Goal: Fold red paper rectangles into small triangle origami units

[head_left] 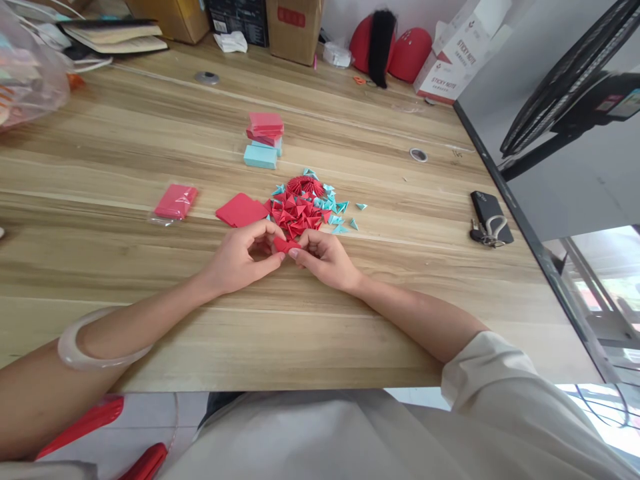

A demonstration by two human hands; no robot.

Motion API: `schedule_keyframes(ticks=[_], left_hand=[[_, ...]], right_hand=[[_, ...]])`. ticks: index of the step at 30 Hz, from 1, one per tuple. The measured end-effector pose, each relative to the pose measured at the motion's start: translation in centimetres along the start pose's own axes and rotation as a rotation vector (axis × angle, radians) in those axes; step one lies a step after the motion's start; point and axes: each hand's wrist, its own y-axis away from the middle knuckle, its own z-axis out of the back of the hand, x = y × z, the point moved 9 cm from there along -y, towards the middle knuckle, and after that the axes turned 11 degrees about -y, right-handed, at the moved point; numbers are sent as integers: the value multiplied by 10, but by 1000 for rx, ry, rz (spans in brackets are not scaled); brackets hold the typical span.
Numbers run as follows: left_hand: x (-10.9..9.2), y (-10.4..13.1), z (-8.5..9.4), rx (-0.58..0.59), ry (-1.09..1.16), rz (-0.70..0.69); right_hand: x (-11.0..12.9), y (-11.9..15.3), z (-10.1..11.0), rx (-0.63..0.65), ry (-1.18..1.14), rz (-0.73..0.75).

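Note:
Between my two hands is a small folded piece of red paper (286, 245). My left hand (245, 257) pinches its left side with thumb and fingers, and my right hand (326, 259) pinches its right side. Just beyond lies a heap of red folded paper triangles (297, 212), with light blue folded triangles (336, 205) scattered around its right side. A ring of joined red pieces (305, 186) sits at the far side of the heap. Flat red paper sheets (241, 210) lie left of the heap, close to my left hand.
A wrapped red paper pack (175, 201) lies at the left. Red and blue paper stacks (263, 141) stand farther back. A phone (491, 215) with keys rests at the right. Cardboard boxes (294, 30), an open notebook (115, 35) and sticky note boxes (457, 53) line the table's back.

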Motion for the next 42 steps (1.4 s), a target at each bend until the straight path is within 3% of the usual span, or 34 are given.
schedule_keyframes(ticks=[11,21,28,42], left_hand=[[3,-1,2,-29,25,2],[7,-3,-2,22,83,71],[-2,-1,4,-30,26,-59],[-34,11,22,-268,-288,-390]], right_hand=[[-5,-2,2,-27,-88,12],[-3,-2,2,-29,-124,22],[2,-1,2,-74,-202,-2],[2,2,-7,60,-59,-42]])
